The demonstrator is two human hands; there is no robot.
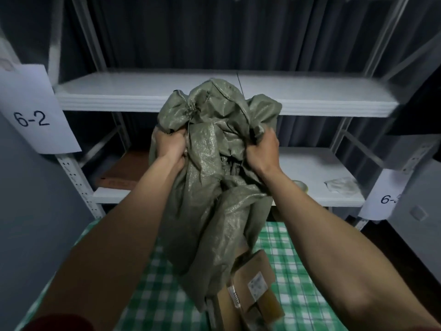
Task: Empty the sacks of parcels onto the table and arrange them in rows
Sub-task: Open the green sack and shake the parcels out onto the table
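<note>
So I have the sack (pixel 210 177) up off the table (pixel 291 261), both fists closed tight on bunched cloth — my left hand (pixel 170 146) and my right hand (pixel 262 151) level with each other, one on each side of its upper end. Its long axis hangs nearly straight down from my hands, mouth lowest, where brown parcels (pixel 253 290) are spilling out onto the checked cloth close to me — to finish emptying it, I'd judge, I must lift higher and shake.
</note>
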